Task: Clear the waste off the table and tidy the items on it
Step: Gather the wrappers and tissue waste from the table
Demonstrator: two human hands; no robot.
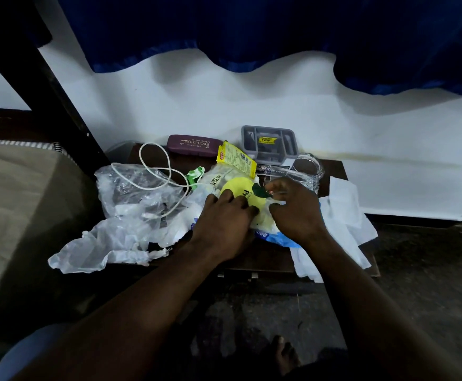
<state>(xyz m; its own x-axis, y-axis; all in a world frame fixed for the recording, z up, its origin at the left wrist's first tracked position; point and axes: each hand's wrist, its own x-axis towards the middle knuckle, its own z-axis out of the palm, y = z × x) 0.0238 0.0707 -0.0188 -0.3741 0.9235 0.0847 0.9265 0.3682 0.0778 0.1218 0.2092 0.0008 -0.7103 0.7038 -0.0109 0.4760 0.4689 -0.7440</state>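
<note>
Crumpled clear plastic bags (131,193) sprawled over the left half of the small dark table (265,259) with a looped white cable (153,166) on top, and white paper sheets (342,215) overhung its right edge. In the middle lay a lemon-printed plastic bag (238,188), its contents unclear; the left hand (224,218) gripped its near-left side with curled fingers and the right hand (295,210) pinched its right edge. At the far edge a maroon spectacle case (192,144) lay with its long axis left to right, and right of it were a grey compartment tray (268,144) bearing a yellow label and a clear glass (306,169).
</note>
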